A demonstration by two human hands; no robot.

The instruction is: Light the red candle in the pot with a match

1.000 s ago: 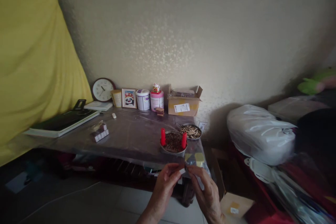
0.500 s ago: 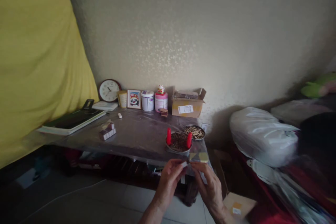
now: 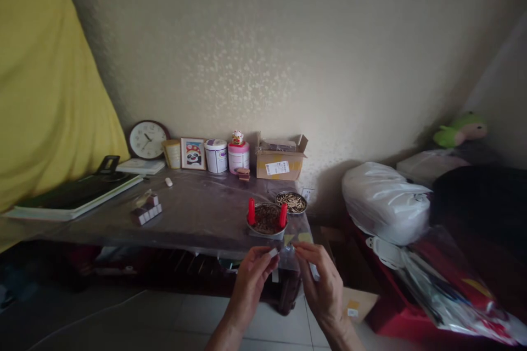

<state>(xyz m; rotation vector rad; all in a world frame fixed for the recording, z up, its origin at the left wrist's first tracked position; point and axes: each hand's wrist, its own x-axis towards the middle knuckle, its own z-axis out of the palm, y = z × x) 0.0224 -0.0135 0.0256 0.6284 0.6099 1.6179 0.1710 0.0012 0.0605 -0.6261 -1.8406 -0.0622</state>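
My left hand (image 3: pixel 252 274) is closed on a small matchbox (image 3: pixel 273 253), whose pale end shows at the fingertips. Opposite it, my right hand (image 3: pixel 321 275) pinches a tiny thin thing with a dark tip, which looks like a matchstick (image 3: pixel 291 244). A faint bluish-white haze hangs between the two hands, a small gap apart. Just beyond them, at the table's corner, a round tin (image 3: pixel 267 235) of dark grainy fill holds two upright red candles (image 3: pixel 251 211). Behind it is a round dish of matchsticks (image 3: pixel 291 202). More matchboxes (image 3: pixel 147 211) sit in a pack on the left.
Along the wall stand a clock (image 3: pixel 148 140), a framed panda picture (image 3: pixel 193 154), two canisters (image 3: pixel 216 156) and an open cardboard box (image 3: pixel 278 164). A dark flat case (image 3: pixel 78 197) lies left. White plastic bags (image 3: pixel 385 203) are heaped at right, beside the table (image 3: pixel 206 214).
My hands have drawn slightly apart, and haze now shows between them. The view has swung to the right, so the table things sit further left.
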